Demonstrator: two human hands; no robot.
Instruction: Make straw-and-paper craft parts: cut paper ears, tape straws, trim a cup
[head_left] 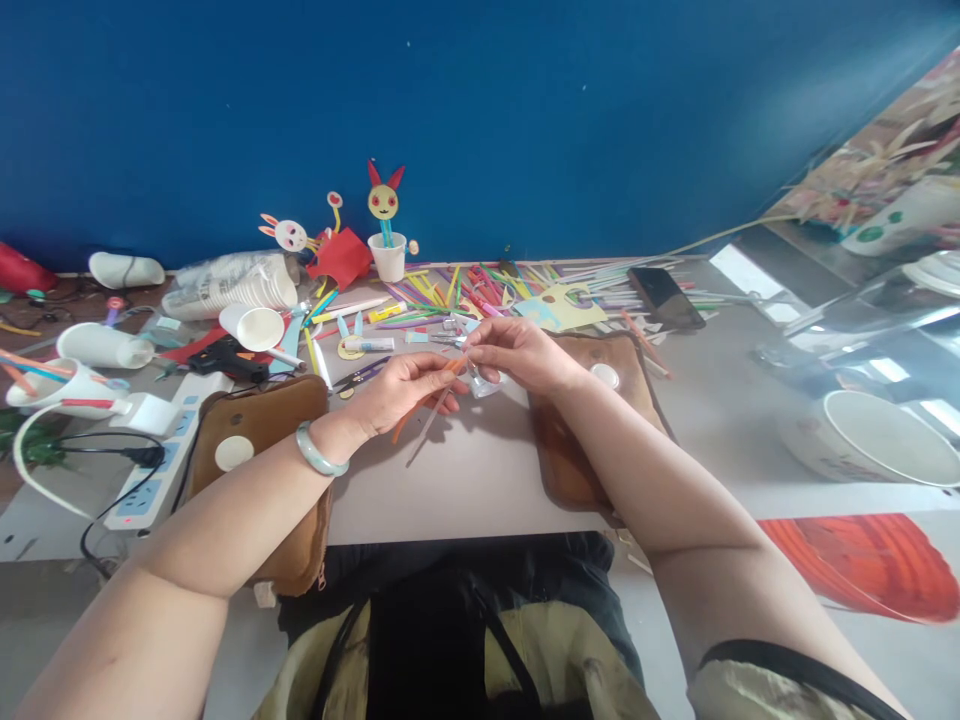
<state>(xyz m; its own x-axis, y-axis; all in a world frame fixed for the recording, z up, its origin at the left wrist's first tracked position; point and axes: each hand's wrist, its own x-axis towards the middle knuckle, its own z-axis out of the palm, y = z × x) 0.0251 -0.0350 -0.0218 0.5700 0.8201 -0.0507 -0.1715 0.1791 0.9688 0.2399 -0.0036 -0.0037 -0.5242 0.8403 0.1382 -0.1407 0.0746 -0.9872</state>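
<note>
In the middle of the head view, my left hand (416,390) pinches an orange strip (406,421) and a thin pale stick (425,436), both slanting down toward the table. Close on its right, my right hand (519,352) has its thumb and forefinger pressed together at the upper end of these pieces. What those fingertips hold is too small to make out. A small clear plastic item (482,384) shows just below the right fingers; whether it is held or lies on the table I cannot tell. Dark-handled scissors (365,372) lie left of my left hand.
Brown padded pouches (259,520) (576,450) lie under both forearms. A power strip (154,475), glue gun (225,358) and paper cups (255,328) crowd the left. Colourful sticks (442,287), a cup with a rabbit figure (388,258) and a phone (666,297) line the back.
</note>
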